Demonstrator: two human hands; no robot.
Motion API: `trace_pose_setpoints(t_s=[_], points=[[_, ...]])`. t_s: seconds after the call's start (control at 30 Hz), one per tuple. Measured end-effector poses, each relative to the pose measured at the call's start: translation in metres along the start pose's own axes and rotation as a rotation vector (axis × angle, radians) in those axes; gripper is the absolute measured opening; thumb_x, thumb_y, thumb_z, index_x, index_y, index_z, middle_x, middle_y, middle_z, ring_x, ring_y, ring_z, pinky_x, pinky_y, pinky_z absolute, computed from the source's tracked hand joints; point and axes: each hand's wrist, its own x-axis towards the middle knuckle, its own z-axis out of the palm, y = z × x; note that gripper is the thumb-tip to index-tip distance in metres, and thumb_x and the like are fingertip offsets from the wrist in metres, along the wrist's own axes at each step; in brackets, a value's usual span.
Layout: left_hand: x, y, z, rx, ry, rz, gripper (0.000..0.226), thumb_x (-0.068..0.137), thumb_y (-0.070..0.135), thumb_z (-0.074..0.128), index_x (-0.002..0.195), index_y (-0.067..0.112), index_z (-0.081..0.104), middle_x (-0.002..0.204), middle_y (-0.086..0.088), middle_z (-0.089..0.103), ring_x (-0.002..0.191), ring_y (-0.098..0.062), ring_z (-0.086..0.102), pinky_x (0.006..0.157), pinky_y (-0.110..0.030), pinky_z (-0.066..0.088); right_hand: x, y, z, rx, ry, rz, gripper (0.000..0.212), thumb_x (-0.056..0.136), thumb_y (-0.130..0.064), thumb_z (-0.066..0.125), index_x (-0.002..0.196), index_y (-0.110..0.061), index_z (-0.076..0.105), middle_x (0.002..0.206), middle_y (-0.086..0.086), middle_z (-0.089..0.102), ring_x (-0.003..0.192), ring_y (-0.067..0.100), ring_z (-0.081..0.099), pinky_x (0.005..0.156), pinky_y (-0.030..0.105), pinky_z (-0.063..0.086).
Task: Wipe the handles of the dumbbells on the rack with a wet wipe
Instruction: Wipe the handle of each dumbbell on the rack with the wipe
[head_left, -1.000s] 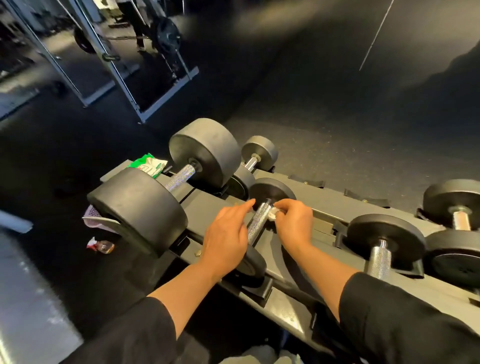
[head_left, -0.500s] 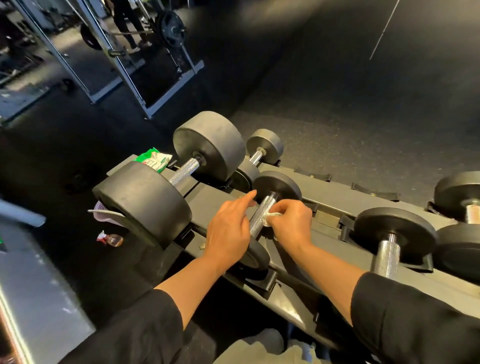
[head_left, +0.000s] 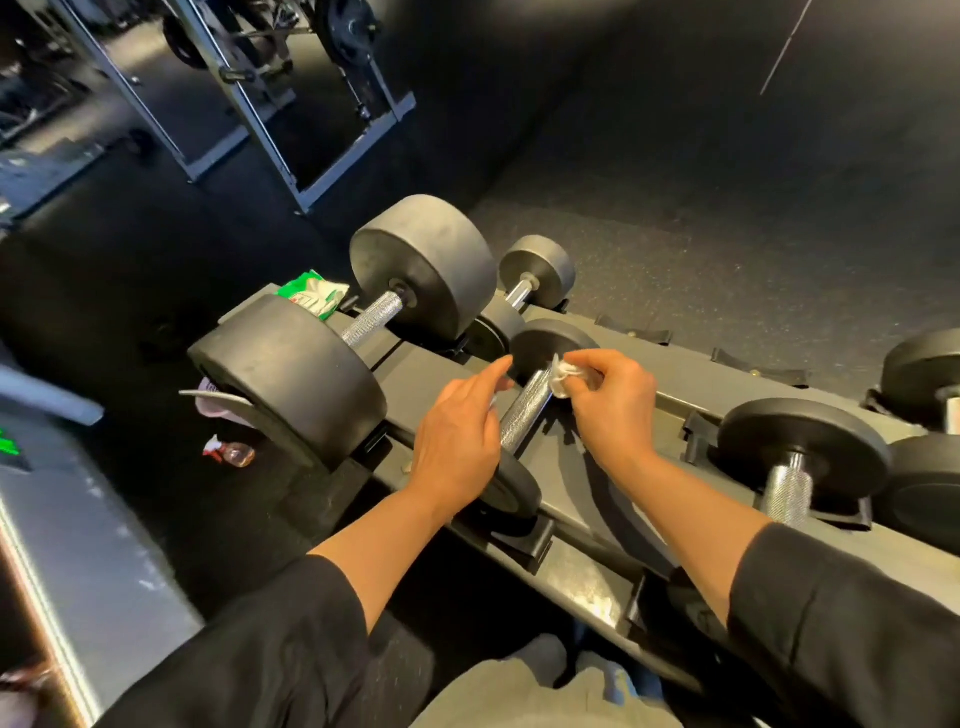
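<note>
Right hand (head_left: 610, 402) lifted off handle (head_left: 524, 408), fingers pinching wipe (head_left: 563, 375); left hand (head_left: 460, 434) fingers relaxed

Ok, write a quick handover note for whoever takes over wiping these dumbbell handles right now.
Right hand: pinches the crumpled wet wipe against the far end of the small dumbbell's handle.
Left hand: fingers straight, beside that handle, over its near plate; contact unclear.
Wipe packet lies at the rack's left end, behind the big dumbbell.
Done: cannot tell which handles are clean.
Left: finish this handle, then the others on the rack.
</note>
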Motion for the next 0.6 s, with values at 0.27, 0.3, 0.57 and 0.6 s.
trace_pose_setpoints(t_s=[0.27, 0.3, 0.57, 0.6], points=[[0.001, 0.001, 0.001, 0.005, 0.009, -0.021, 0.056, 0.088, 0.017, 0.033, 0.143, 0.026, 0.039, 0.12, 0.008, 0.06, 0.108, -0.008, 0.05, 0.08, -0.028, 0.045, -0.008, 0.0, 0.009, -0.095, -0.125, -0.01, 0.019, 0.083, -0.005, 0.067, 0.101, -0.01, 0.072, 0.098, 0.002, 0.071, 0.09, 0.011, 0.065, 0.083, 0.019, 0.048], [0.0, 0.002, 0.002, 0.005, 0.014, -0.026, 0.056, 0.088, 0.017, 0.033, 0.143, 0.026, 0.039, 0.12, 0.007, 0.061, 0.108, -0.008, 0.05, 0.079, -0.027, 0.046, -0.01, -0.002, 0.009, -0.092, -0.142, -0.019, 0.018, 0.083, -0.005, 0.068, 0.099, -0.011, 0.073, 0.098, 0.003, 0.071, 0.091, 0.012, 0.065, 0.084, 0.021, 0.049], [-0.001, 0.005, 0.0, 0.001, 0.036, -0.017, 0.057, 0.088, 0.013, 0.034, 0.143, 0.023, 0.037, 0.122, 0.005, 0.06, 0.11, -0.011, 0.049, 0.08, -0.029, 0.045, -0.038, -0.013, 0.005, 0.026, -0.505, -0.098, 0.018, 0.077, -0.001, 0.069, 0.087, -0.014, 0.077, 0.087, -0.003, 0.073, 0.083, 0.004, 0.064, 0.085, 0.022, 0.052], [-0.001, 0.005, 0.001, 0.006, 0.036, -0.012, 0.057, 0.088, 0.012, 0.035, 0.144, 0.023, 0.037, 0.122, 0.006, 0.06, 0.11, -0.011, 0.049, 0.08, -0.028, 0.043, -0.034, -0.013, 0.003, 0.048, -0.487, -0.074, 0.018, 0.078, -0.001, 0.069, 0.088, -0.014, 0.077, 0.088, -0.002, 0.073, 0.082, 0.003, 0.063, 0.082, 0.019, 0.05]])
